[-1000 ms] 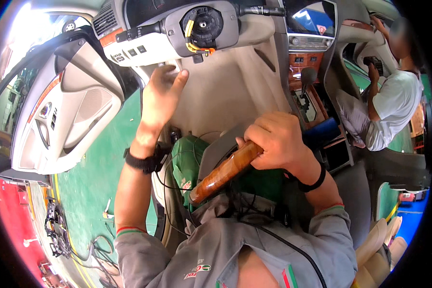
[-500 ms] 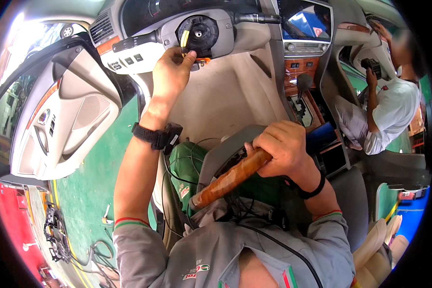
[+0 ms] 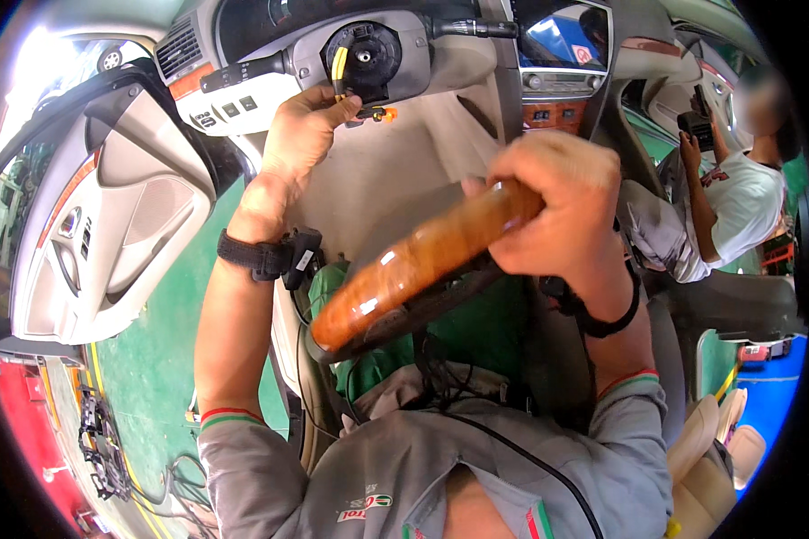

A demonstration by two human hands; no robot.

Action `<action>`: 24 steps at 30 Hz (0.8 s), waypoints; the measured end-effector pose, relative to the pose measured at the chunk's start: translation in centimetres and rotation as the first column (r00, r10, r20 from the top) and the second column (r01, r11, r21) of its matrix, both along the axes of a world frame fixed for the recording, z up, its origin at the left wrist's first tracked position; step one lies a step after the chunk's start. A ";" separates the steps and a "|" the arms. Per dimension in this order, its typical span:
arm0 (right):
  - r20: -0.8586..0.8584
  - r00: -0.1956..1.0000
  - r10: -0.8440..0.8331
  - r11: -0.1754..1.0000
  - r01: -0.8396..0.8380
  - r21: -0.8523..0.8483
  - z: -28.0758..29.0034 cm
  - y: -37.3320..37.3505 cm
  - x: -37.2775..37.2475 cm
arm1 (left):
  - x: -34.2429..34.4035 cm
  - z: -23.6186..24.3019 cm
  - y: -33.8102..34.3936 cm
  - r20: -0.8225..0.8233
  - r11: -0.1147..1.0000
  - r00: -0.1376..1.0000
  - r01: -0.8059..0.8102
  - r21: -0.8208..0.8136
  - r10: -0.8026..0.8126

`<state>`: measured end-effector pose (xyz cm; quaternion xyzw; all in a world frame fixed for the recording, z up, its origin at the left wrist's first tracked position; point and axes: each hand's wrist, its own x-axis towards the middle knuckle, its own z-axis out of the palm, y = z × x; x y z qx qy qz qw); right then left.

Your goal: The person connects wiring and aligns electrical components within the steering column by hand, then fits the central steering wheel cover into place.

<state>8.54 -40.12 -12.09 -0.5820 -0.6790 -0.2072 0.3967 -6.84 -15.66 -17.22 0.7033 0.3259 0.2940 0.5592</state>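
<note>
And there's the green floor [image 3: 166, 350], a yellow line [image 3: 96, 366] running down it, black frame [image 3: 99, 440] and looping cables [image 3: 167, 481] lying nearby

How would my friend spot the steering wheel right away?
Find the dashboard across the top, then look down to the green trousers. There, the right hand grips the steering wheel. Unlike the gray steering column, its rim is shiny orange-brown, like polished wood.
</note>
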 end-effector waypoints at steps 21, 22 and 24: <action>0.127 0.969 -0.212 0.974 0.199 0.110 12.6 4.0 -2.3 | -1.2 3.1 1.3 0.034 0.955 0.978 0.209 -0.208 -0.207; 0.133 0.971 -0.201 0.973 0.183 0.140 12.6 3.7 -2.4 | -1.2 3.0 1.8 0.025 0.957 0.977 0.211 -0.198 -0.210; 0.089 0.978 -0.187 0.980 0.180 0.080 13.6 3.0 -2.7 | -1.4 2.1 3.3 0.026 0.952 0.960 0.279 -0.127 -0.278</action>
